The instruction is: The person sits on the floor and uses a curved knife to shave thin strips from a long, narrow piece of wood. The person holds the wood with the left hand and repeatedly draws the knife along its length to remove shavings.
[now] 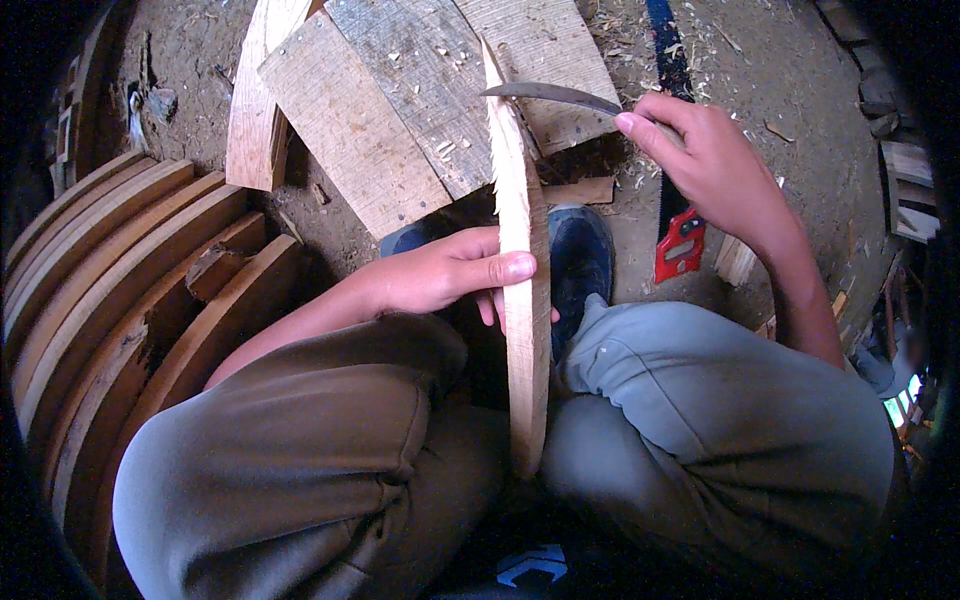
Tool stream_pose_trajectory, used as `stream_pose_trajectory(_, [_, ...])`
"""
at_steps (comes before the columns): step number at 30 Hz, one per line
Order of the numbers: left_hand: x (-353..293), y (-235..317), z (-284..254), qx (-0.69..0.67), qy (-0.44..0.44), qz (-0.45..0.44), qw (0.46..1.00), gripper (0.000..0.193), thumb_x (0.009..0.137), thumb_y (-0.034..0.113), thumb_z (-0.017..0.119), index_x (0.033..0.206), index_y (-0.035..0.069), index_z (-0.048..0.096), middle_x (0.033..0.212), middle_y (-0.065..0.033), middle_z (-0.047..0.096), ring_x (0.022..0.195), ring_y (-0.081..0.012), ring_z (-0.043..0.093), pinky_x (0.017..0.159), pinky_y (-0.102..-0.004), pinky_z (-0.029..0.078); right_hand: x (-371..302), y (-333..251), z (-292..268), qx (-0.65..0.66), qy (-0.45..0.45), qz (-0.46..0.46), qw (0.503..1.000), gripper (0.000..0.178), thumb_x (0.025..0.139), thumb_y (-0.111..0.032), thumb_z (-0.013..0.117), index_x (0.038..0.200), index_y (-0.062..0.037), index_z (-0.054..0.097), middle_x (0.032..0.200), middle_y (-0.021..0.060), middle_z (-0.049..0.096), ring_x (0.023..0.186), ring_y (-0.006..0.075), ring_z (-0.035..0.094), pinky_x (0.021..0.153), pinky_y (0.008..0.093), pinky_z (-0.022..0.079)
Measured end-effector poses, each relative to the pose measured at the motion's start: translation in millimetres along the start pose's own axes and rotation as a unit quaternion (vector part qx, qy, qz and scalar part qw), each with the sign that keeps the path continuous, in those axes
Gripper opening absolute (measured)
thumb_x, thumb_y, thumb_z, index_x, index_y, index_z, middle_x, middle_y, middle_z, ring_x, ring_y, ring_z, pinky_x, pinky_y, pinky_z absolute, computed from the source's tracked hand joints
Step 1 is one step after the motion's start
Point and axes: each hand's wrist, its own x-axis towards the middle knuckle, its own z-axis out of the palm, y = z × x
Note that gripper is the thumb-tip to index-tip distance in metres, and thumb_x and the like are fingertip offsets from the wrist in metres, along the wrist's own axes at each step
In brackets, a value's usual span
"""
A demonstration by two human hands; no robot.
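Note:
A long, pale wooden stick (pixel 522 300) stands lengthwise between my knees, its far end shaved to a ragged, splintered point. My left hand (pixel 455 272) is closed around its middle, thumb on the near face and fingers behind. In my right hand (pixel 705 160) is a curved knife (pixel 560 95) with a thin, sickle-like blade. The blade reaches left across the stick near the pointed end; whether it touches the wood I cannot tell. Most of the knife's handle is hidden in my fist.
Boards with wood chips form a plank surface (pixel 420 110) beyond the stick. Several curved wooden pieces (pixel 120 290) are stacked at left, and a wooden beam (pixel 258 130) lies behind them. A hand saw with a red handle (pixel 680 248) lies on the dirt floor at right, under my right arm.

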Motion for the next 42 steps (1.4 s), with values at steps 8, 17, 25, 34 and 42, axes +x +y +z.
stream_pose_trajectory(8, [-1,-2,-1,0.000,0.001,-0.003,1.000,0.051,0.099,0.052,0.043,0.116,0.006,0.054,0.108,-0.0080,0.069,0.092,-0.0144,0.066,0.067,-0.0249,0.051,0,-5,6,-0.003,-0.008,0.017,1.000,0.038,0.096,-0.034,0.052,0.096,0.0014,0.064,0.079,0.0242,0.064,0.075,0.0415,0.063,0.069,0.0440,0.049])
stream_pose_trajectory(17, [1,-1,-2,0.006,-0.011,-0.009,1.000,0.051,0.099,0.050,0.042,0.114,0.004,0.056,0.107,-0.0078,0.070,0.083,-0.0149,0.066,0.067,-0.0259,0.052,-10,-18,31,-0.129,0.058,0.068,0.988,0.036,0.098,-0.038,0.049,0.093,-0.0039,0.060,0.072,0.0233,0.064,0.071,0.0437,0.064,0.063,0.0535,0.051])
stream_pose_trajectory(25, [-2,1,1,-0.007,0.009,-0.017,1.000,0.050,0.099,0.050,0.043,0.114,0.003,0.057,0.107,-0.0088,0.069,0.081,-0.0158,0.067,0.066,-0.0264,0.052,-11,-15,49,-0.200,0.078,0.035,0.976,0.029,0.099,-0.034,0.048,0.094,-0.0055,0.053,0.073,0.0198,0.066,0.066,0.0396,0.066,0.055,0.0498,0.053])
stream_pose_trajectory(34, [-2,-1,0,-0.014,0.015,-0.016,1.000,0.053,0.098,0.052,0.044,0.115,0.002,0.055,0.107,-0.0108,0.069,0.082,-0.0168,0.067,0.069,-0.0278,0.053,-12,-11,52,-0.223,0.116,0.003,0.968,0.027,0.099,-0.033,0.050,0.093,-0.0061,0.053,0.071,0.0172,0.066,0.062,0.0371,0.066,0.051,0.0471,0.054])
stream_pose_trajectory(42, [-2,-1,0,-0.017,0.007,-0.011,1.000,0.057,0.098,0.053,0.044,0.114,0.000,0.057,0.104,-0.0116,0.069,0.078,-0.0171,0.067,0.067,-0.0276,0.054,-10,-24,33,-0.212,0.049,0.043,0.975,0.026,0.100,-0.031,0.047,0.094,-0.0058,0.051,0.067,0.0222,0.063,0.066,0.0428,0.063,0.056,0.0536,0.048])
